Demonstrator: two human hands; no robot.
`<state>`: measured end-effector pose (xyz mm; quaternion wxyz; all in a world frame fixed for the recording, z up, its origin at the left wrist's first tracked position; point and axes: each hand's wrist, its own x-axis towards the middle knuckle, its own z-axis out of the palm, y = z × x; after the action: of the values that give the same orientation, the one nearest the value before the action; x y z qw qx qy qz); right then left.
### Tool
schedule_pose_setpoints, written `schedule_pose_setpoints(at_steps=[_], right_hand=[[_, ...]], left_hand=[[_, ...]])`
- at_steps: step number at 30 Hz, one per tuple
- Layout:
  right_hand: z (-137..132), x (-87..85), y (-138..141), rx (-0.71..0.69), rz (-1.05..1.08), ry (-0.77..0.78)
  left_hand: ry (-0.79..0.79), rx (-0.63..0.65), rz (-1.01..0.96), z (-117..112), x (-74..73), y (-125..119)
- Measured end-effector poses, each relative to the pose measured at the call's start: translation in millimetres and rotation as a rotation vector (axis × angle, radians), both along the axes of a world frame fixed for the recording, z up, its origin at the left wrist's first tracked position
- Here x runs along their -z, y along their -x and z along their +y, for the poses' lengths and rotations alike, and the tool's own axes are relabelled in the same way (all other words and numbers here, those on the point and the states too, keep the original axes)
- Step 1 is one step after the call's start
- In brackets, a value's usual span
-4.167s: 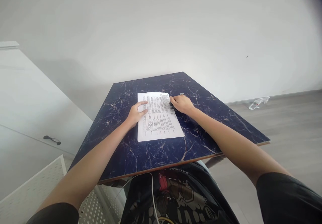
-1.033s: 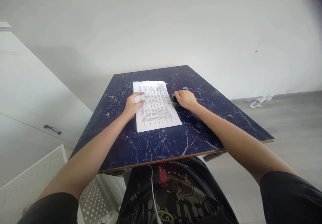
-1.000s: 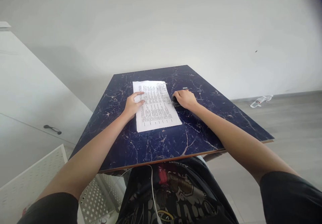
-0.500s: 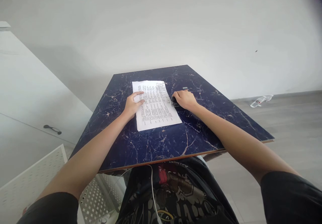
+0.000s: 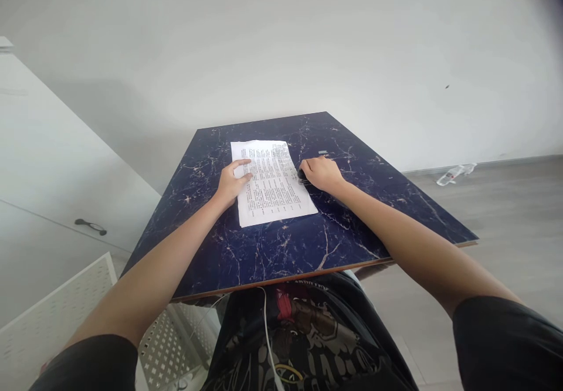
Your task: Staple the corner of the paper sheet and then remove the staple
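White printed paper sheet [image 5: 270, 183], flat on dark blue marbled tabletop [image 5: 272, 250]: left hand [image 5: 233, 183] open, pinning its left edge; right hand [image 5: 321, 174], grip closed on small black object [image 5: 302, 175] at the right edge; pressing stage, seemingly, next calling for a steady sheet.

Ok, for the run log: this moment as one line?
left hand: flat on white printed paper sheet | right hand: curled over black object at sheet's right edge | surface: dark blue marbled table

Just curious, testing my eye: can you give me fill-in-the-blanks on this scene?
1. The left hand rests on the printed sheet at its ____ edge.
2. The sheet lies on a marbled table coloured dark ____.
3. A clear bottle lies on the ____.
Missing: left; blue; floor.
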<state>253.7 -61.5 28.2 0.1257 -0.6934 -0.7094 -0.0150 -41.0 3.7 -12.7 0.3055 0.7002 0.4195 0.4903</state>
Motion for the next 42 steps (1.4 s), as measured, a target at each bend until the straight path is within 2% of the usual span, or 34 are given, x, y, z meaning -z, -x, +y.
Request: schedule_pose_setpoints(at_steps=[9,23,30,38,42], right_hand=[[-2,0.7,5,-0.009,-0.085,-0.020],[0,2.7,5,0.004,-0.082,-0.021],[-2,1.9,5,-0.029,-0.100,-0.020],[-6,6.4,13,-0.139,-0.202,-0.015],[-4,3.5,8,-0.091,-0.143,0.021]], left_hand=[[0.004,0.010,0.007,0,0.6,0],[-0.004,0.011,0.008,2,2.3,1],[0.000,0.006,0.004,-1,-0.2,-1],[-0.022,0.006,0.019,1,0.8,-1],[-0.044,0.000,0.056,-1,-0.5,-2]])
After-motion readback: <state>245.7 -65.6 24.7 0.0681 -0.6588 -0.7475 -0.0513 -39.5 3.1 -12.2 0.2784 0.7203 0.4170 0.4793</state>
